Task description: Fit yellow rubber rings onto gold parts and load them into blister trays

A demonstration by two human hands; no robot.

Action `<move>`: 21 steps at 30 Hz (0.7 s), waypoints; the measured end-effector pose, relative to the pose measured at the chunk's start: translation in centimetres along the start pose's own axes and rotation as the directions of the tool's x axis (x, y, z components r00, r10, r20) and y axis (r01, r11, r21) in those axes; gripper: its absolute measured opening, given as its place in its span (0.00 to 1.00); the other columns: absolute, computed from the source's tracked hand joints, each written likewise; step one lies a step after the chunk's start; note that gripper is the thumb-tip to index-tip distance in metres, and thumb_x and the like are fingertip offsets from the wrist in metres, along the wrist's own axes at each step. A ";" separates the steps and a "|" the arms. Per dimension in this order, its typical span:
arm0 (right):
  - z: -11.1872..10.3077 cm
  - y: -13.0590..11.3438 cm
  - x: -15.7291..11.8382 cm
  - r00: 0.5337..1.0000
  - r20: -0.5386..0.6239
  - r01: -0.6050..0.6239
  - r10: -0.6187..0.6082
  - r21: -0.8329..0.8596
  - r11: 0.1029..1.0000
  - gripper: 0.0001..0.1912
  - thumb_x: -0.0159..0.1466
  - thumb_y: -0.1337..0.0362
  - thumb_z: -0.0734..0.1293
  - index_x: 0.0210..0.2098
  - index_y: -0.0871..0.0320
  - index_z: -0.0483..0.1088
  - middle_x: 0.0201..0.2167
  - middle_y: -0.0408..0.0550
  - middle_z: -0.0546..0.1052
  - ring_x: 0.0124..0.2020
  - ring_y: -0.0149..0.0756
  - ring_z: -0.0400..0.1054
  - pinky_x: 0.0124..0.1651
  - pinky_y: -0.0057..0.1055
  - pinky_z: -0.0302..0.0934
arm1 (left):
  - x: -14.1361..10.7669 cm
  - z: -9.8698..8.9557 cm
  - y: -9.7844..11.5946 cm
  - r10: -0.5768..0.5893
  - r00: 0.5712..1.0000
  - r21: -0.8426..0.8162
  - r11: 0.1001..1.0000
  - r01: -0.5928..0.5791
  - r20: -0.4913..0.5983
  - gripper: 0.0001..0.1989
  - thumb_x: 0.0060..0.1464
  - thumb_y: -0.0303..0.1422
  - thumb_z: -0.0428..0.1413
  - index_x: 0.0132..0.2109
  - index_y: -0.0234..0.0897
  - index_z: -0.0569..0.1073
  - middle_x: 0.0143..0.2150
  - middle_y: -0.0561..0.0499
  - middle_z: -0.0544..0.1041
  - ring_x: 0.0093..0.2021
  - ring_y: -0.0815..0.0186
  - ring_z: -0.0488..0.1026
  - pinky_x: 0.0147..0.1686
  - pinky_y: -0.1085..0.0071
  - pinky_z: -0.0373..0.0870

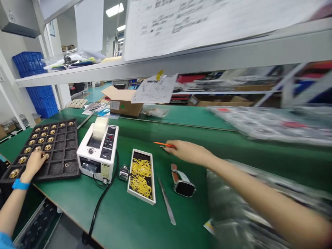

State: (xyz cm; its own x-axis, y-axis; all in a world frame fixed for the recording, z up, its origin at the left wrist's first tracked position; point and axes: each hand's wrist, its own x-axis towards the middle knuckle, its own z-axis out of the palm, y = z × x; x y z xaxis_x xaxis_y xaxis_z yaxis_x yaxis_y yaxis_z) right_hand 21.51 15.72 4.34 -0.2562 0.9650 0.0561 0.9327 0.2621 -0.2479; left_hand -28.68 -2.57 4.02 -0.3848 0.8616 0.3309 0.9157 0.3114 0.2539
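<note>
Orange pen (164,144), gold round parts (40,140), black gridded tray (70,154), yellow rings (141,167)

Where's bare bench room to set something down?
Bare bench shows in front of the white tray, between black cable and metal tool; also behind it, between dispenser and right hand. Crowded: left, at the compartmented tray; right, under clear plastic.

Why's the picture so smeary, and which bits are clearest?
Head view, right side: the plastic wrapping looks streaky, probably from camera movement; head view, top: the big paper has smeared writing; head view, left: the black tray and white machine look clearer.
</note>
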 end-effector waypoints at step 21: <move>0.7 -5.0 -13.2 0.921 -0.289 0.166 0.260 0.898 0.407 0.30 0.60 0.37 0.55 0.25 0.56 0.70 0.19 0.43 0.64 0.21 0.33 0.59 0.27 0.32 0.57 | -9.1 2.7 26.2 0.548 0.739 -0.918 0.180 0.354 0.393 0.16 0.51 0.40 0.58 0.44 0.36 0.68 0.32 0.49 0.78 0.34 0.60 0.78 0.32 0.66 0.76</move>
State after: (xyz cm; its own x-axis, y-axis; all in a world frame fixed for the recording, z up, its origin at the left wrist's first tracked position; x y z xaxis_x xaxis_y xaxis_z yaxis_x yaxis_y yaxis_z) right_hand 20.09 1.69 4.17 0.0800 0.9606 0.2662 0.1092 0.2570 -0.9602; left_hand -0.89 -1.16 5.16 0.2626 0.9645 0.0269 -0.0777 -0.0066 0.9970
